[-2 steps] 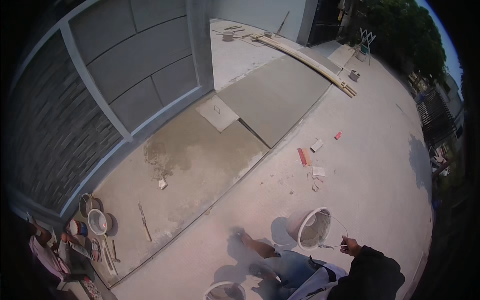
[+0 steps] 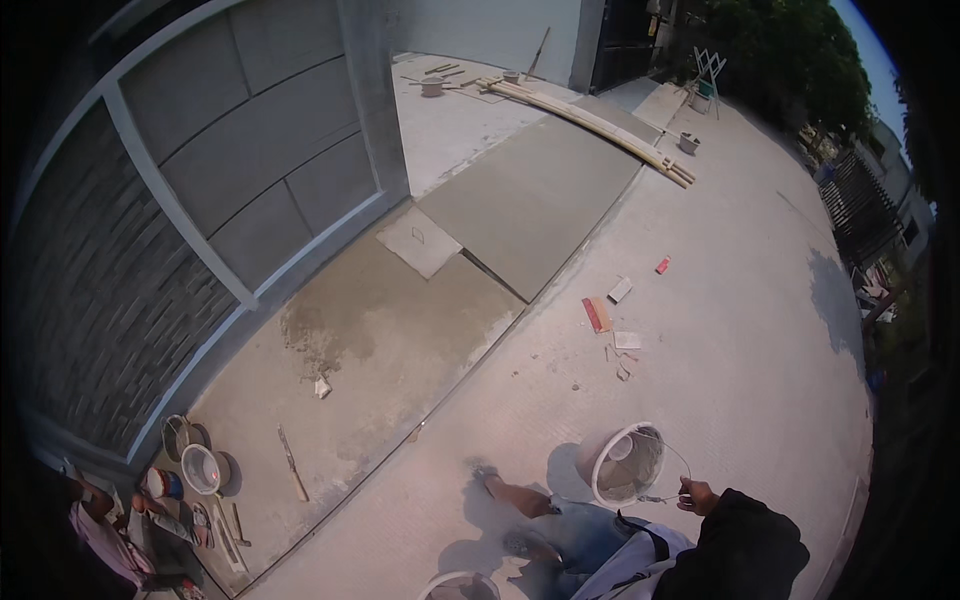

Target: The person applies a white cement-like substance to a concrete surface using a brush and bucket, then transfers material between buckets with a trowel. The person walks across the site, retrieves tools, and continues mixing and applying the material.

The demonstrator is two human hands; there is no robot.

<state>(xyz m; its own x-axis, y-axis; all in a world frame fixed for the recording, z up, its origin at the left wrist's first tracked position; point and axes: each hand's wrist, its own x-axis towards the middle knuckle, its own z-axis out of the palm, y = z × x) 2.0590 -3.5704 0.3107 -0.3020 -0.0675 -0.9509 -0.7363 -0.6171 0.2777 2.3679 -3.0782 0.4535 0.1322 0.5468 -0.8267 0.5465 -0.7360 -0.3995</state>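
Note:
My right hand (image 2: pixel 700 496), at the end of a dark sleeve, is closed on the wire handle of a whitish bucket (image 2: pixel 628 462) with grey mortar inside, hanging beside my leg. My bent leg in jeans and my foot show below, over pale paving. A second bucket (image 2: pixel 460 590) is cut off at the bottom edge; my left hand is out of view, so I cannot see what it holds.
At lower left a co-worker (image 2: pixel 105 530) is beside buckets (image 2: pixel 205 466) and long tools (image 2: pixel 292 460). A wet cement slab (image 2: pixel 350 310) borders the grey wall (image 2: pixel 260 130). Bricks (image 2: pixel 598 315) lie on the paving (image 2: pixel 740 360); bamboo poles (image 2: pixel 580 125) cross the back.
The view has shifted slightly, with the far scene a little left in the picture. The second bucket has slipped further out at the bottom edge. My right hand still grips the handle.

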